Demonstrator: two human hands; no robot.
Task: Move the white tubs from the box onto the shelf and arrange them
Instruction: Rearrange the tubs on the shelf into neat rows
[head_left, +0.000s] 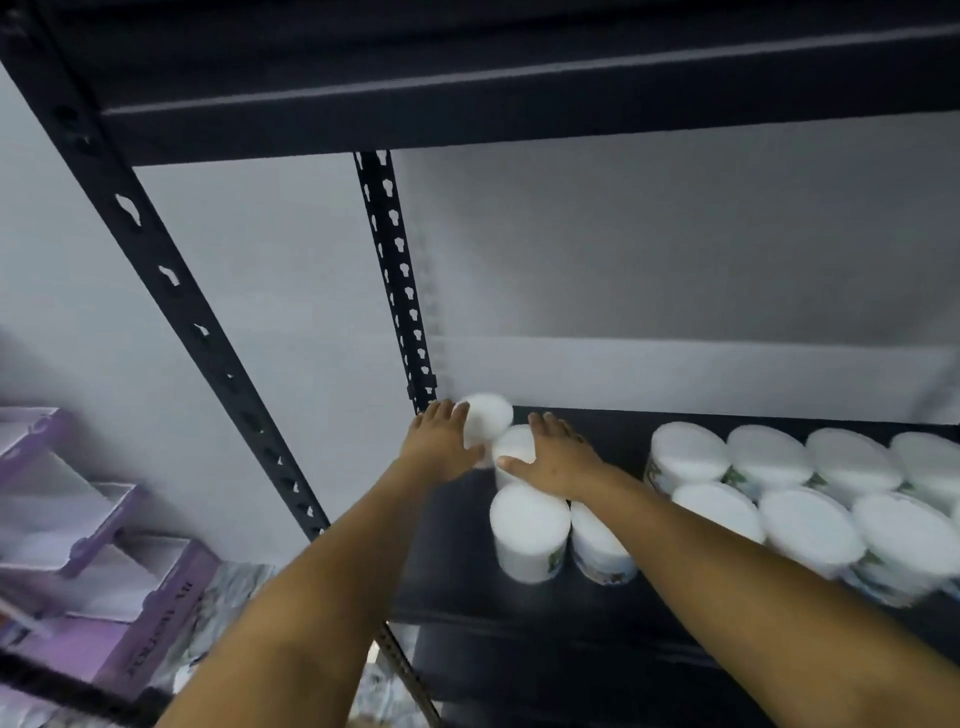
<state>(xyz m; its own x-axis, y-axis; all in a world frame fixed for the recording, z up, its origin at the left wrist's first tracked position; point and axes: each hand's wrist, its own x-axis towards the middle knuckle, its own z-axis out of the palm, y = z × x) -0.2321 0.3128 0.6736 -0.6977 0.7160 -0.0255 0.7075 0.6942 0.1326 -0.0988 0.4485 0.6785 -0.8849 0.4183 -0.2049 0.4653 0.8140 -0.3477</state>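
In the head view we see both arms reaching up from the bottom of the frame to the back left corner of the dark shelf (519, 623), near the centre of the picture. The left hand (441, 441) lies with fingers spread against the side of the rearmost tub (491, 415), which sits in the corner by the perforated black upright (395, 280). The right hand (556, 460) rests flat, fingers loosely extended, on the lid of a second tub (514, 444) just in front of it; we cannot tell whether either hand truly grips. Two more tubs (527, 530) stand just below the right hand, touching one another. A larger cluster of tubs (810, 499) fills the right of the frame, in two rows, well apart from the hands. The tubs are round and white with flat white lids, and some carry a greenish printed label low on the side. Motion blur softens their edges. A purple box (119, 597) shows at lower left.
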